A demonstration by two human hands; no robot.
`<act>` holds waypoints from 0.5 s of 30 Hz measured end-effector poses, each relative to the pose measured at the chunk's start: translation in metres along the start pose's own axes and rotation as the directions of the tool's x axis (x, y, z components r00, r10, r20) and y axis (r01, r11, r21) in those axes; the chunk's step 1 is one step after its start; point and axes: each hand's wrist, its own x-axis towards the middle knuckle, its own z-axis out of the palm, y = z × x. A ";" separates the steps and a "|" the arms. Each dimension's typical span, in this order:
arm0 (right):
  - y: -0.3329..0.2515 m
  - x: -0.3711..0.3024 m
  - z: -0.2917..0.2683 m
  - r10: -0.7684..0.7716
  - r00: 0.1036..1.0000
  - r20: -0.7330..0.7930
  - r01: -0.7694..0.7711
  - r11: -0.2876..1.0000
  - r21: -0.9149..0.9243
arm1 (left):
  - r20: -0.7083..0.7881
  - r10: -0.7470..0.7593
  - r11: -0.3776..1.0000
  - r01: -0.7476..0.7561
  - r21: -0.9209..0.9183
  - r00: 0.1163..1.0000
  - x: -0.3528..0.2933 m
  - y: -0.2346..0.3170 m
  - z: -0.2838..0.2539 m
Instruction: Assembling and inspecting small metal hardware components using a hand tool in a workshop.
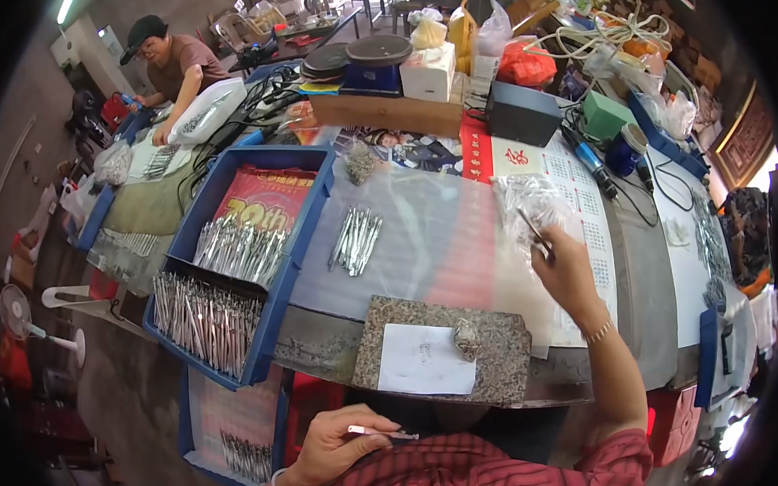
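Observation:
Low in the view, close to my body, my left hand (pixel 337 443) pinches a slim, pale metal rod (pixel 382 432) between thumb and fingers. My right hand (pixel 569 277) reaches out to the right, closed on dark tweezers (pixel 536 230). Their tips are at a crinkled clear plastic bag (pixel 519 196) lying on the sheeted table; what they touch inside is too small to tell. Between the hands, a speckled stone slab (pixel 509 368) carries a white paper (pixel 412 372) with tiny dark bits on it. A small clump in clear plastic (pixel 466 342) rests at the paper's right corner.
A small bundle of metal rods (pixel 355 241) lies on the table. Left of it, blue trays (pixel 324 178) hold many similar rods. Farther back stand a black box (pixel 525 114) and a scale (pixel 379 51); a cabled blue tool (pixel 589 160) lies right. Another person (pixel 182 70) works at far left.

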 end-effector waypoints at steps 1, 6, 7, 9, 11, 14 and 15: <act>-0.025 -0.011 -0.008 0.128 0.990 0.064 -0.136 0.978 0.160 | -0.008 0.064 0.996 -0.063 0.070 0.998 0.005 0.000 0.001; -0.096 -0.090 -0.029 0.114 0.934 0.337 -0.281 0.819 0.501 | 0.037 0.103 0.991 -0.106 0.076 0.994 0.038 -0.006 0.016; -0.103 -0.101 -0.026 0.081 0.926 0.368 -0.295 0.765 0.573 | 0.046 -0.021 1.000 0.020 0.022 0.999 0.038 -0.005 0.023; -0.112 -0.115 -0.018 0.010 0.931 0.366 -0.261 0.718 0.645 | 0.059 -0.104 0.991 0.109 -0.084 0.993 0.043 -0.006 0.033; -0.111 -0.126 -0.007 -0.011 0.942 0.335 -0.240 0.677 0.696 | 0.070 -0.166 0.973 0.174 -0.149 0.984 0.049 -0.007 0.040; -0.113 -0.136 0.003 0.073 0.914 0.398 -0.360 0.594 0.719 | 0.054 -0.219 0.951 0.225 -0.214 0.974 0.052 -0.008 0.050; -0.112 -0.142 0.006 0.089 0.898 0.431 -0.399 0.578 0.712 | 0.037 -0.214 0.948 0.217 -0.233 0.976 0.051 -0.009 0.052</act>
